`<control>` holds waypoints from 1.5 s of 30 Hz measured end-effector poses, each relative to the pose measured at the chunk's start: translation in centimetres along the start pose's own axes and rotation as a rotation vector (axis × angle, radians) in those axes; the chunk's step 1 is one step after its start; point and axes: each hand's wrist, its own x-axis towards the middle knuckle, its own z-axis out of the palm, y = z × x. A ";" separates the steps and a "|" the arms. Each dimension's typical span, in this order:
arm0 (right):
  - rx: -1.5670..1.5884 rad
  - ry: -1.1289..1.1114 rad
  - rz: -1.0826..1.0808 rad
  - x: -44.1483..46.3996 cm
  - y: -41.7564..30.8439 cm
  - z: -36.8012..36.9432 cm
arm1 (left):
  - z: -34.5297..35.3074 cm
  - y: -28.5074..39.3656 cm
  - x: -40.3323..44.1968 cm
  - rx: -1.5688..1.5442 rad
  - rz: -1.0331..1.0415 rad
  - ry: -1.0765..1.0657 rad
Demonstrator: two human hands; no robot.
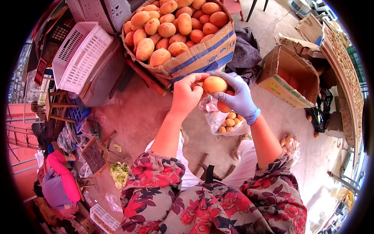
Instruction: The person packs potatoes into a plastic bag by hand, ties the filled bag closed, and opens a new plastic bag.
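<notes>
My right hand [236, 93], in a blue-violet glove, grips an oval, orange-yellow potato [214, 85] between fingers and thumb. A second, redder potato [223, 107] shows below the thumb, against the palm. My bare left hand [189, 93] is closed with its fingers curled; the index fingertip meets the upper left of the first potato. Whether anything sits in that pinch is hidden. Just beyond my hands stands a cardboard box [194, 64] heaped with large potatoes [166, 30]. Under my right hand, an open plastic bag [216, 124] on the floor holds several small potatoes [230, 122].
A white plastic basket [80, 58] sits at the upper left. An open carton [290, 78] lies on the right, near a tied bag of potatoes [289, 144]. Dark cloth [244, 48] lies behind the box. Leafy scraps [119, 173] and a person in a pink sleeve [64, 175] are at left.
</notes>
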 end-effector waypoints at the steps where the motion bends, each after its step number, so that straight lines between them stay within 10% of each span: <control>1: 0.096 -0.001 0.015 0.0 0.1 -0.1 | 0.1 0.5 -0.1 -0.091 -0.047 0.002; 45: 0.405 -0.010 0.121 0.1 0.8 0.1 | 0.5 1.2 0.4 -0.383 -0.139 0.060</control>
